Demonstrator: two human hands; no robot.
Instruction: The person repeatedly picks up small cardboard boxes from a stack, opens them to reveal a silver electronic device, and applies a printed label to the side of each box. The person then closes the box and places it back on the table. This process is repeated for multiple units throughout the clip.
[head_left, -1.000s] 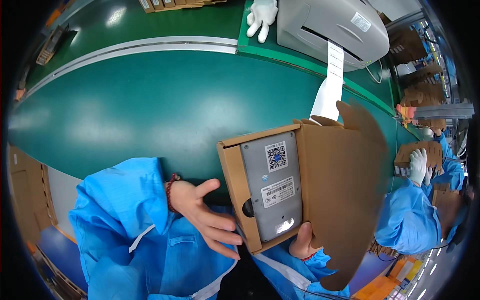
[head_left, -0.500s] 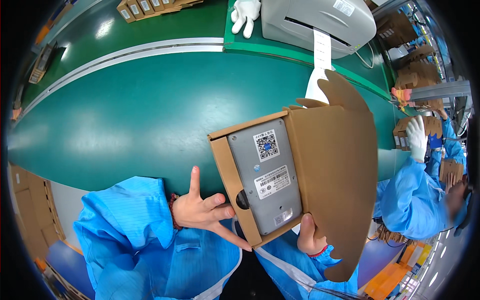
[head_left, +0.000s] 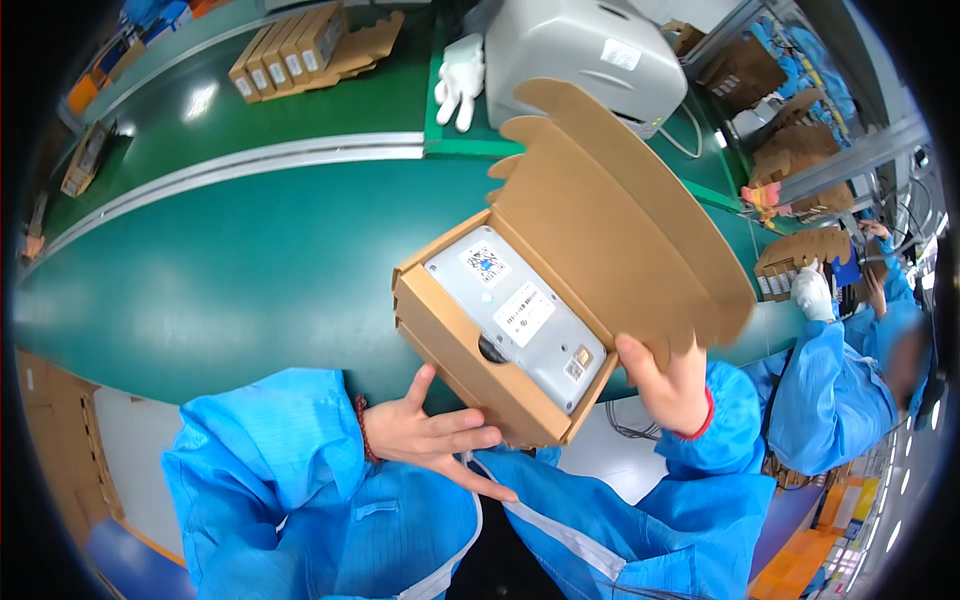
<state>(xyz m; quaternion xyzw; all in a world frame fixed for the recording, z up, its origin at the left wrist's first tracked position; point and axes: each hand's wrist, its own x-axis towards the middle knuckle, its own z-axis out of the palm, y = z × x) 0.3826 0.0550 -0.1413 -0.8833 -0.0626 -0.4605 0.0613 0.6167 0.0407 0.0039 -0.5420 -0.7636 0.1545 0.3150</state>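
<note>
One cardboard box (head_left: pixel 455 365), lid (head_left: pixel 600 215) raised, in your hands at a tilt over the near edge of the green table (head_left: pixel 250 270). Long axis slants upper left to lower right; lid swings to the upper right. Plain brown card, smooth faces, lid edge curved and scalloped, dark half-round notch (head_left: pixel 491 348) in the wall toward you. Inside lies a flat grey device (head_left: pixel 545 345), long axis matching the box, square code near its upper-left end, white label mid-face. Your right hand (head_left: pixel 668 385) grips the lower-right end by the hinge, thumb in sight, other fingers partly hidden behind the lid. Your left hand (head_left: pixel 435 435) is at the near wall, fingers spread wide, no grip; can't tell contact.
</note>
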